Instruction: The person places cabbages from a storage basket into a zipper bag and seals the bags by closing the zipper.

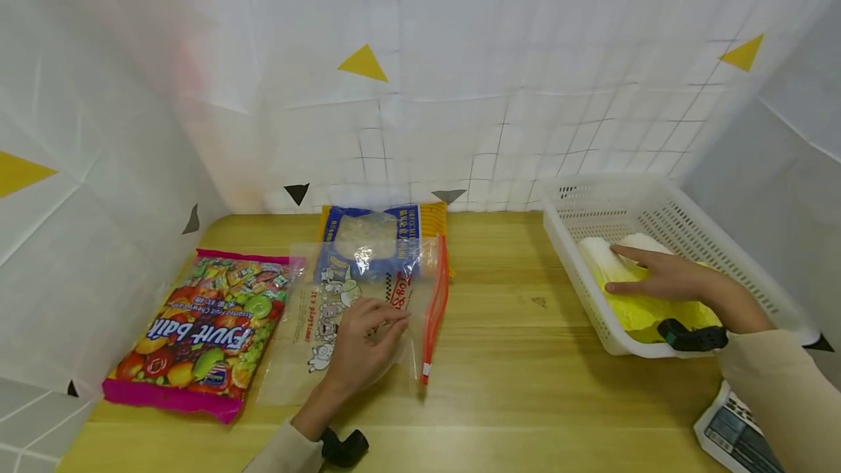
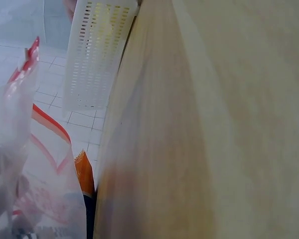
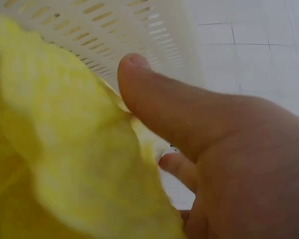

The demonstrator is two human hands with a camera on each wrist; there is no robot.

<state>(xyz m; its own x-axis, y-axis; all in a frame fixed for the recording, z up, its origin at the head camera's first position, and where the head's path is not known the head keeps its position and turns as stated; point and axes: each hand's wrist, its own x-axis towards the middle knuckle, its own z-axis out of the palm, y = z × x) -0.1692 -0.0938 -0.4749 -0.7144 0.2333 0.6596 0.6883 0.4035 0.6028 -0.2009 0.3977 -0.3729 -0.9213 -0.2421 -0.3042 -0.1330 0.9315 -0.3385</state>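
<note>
In the head view, my left hand (image 1: 368, 345) pinches the clear upper sheet of a zip bag (image 1: 289, 356) printed with cartoon animals. Its red slider zip (image 1: 434, 312) runs along the right edge. The left wrist view shows the bag's plastic (image 2: 55, 184) raised off the table, the hand itself out of sight. Over in the white basket (image 1: 578, 298), my right hand (image 1: 663, 279) spreads thumb and fingers over a white roll (image 1: 594, 250). Yellow crumpled material (image 1: 631, 312) lies under that hand; the right wrist view shows it close beside the thumb (image 3: 164, 104).
A fruit candy bag (image 1: 197, 334) lies left of the zip bag. Partly under the zip bag's far side is a blue and yellow packet (image 1: 335, 221). At the lower right, a white package with a dark label (image 1: 736, 433) sits partly behind the right sleeve. White sheeting (image 1: 460, 130) encloses the table.
</note>
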